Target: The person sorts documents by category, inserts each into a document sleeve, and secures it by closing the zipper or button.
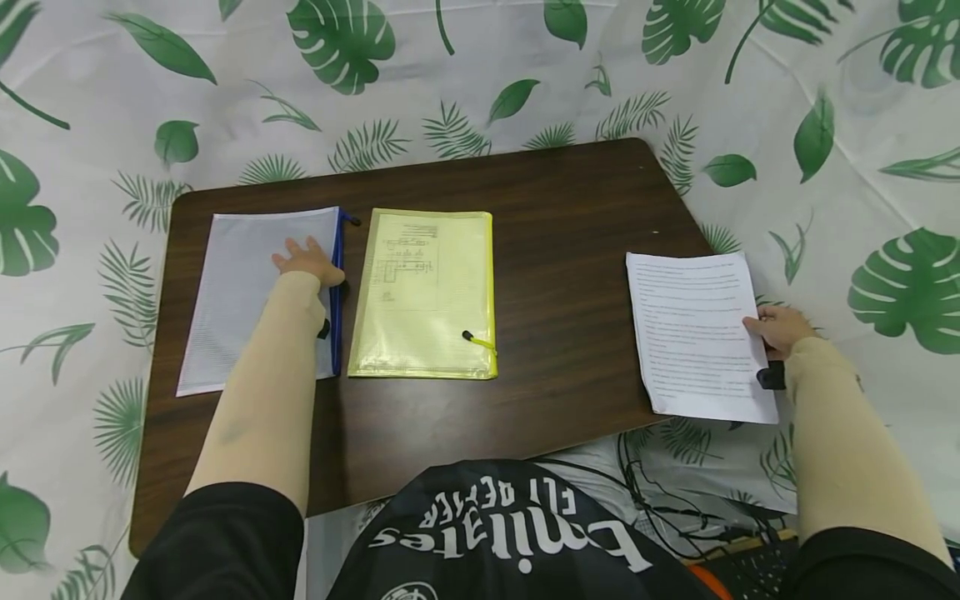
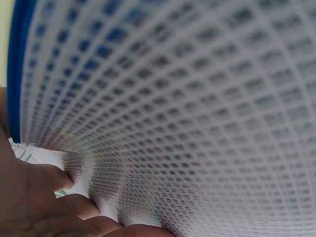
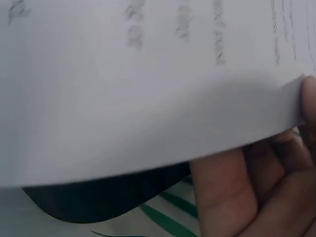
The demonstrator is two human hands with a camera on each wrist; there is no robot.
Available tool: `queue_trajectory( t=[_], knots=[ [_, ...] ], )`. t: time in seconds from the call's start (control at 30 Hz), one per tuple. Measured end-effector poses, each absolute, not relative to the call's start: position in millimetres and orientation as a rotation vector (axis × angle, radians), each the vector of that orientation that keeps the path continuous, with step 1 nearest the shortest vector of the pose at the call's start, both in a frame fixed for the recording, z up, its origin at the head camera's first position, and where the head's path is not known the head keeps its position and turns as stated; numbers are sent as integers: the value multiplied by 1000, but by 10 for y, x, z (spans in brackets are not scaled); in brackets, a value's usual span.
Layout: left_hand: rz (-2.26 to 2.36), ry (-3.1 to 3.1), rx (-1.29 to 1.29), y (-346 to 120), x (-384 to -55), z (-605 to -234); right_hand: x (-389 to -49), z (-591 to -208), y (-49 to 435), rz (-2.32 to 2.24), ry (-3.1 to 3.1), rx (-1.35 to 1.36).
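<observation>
A white mesh zip pouch [image 1: 247,283] with a blue zipper edge lies on the left of the table. My left hand [image 1: 309,265] rests on its upper right part, fingers spread. Close up in the left wrist view, the fingertips [image 2: 81,205] press against the mesh [image 2: 197,123]. At the table's right edge, my right hand [image 1: 783,329] grips a stack of printed paper [image 1: 693,333] by its right side. The right wrist view shows the paper [image 3: 148,108] bent slightly, with fingers [image 3: 222,192] beneath its edge.
A yellow zip pouch [image 1: 427,292] holding a printed sheet lies between the hands, right of the white pouch. The brown table [image 1: 562,333] has rounded corners. Black cables [image 1: 660,500] hang below its front edge. Leaf-patterned cloth [image 1: 465,83] surrounds the table.
</observation>
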State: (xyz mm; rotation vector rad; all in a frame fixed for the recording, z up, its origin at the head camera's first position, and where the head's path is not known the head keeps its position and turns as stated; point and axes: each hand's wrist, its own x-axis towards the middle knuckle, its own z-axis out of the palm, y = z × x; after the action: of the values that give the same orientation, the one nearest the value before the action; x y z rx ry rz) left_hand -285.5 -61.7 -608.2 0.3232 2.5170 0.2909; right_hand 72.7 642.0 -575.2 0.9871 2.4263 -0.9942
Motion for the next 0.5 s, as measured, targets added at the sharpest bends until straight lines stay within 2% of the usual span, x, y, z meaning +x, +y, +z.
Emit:
queue_trajectory(
  t=[0.33, 0.5],
  knots=[
    [295, 2522, 311, -638, -2904, -6144, 784, -5710, 6419, -1074, 2342, 859],
    [273, 2519, 293, -607, -2929, -6173, 798, -5741, 6452, -1138, 2331, 882]
  ],
)
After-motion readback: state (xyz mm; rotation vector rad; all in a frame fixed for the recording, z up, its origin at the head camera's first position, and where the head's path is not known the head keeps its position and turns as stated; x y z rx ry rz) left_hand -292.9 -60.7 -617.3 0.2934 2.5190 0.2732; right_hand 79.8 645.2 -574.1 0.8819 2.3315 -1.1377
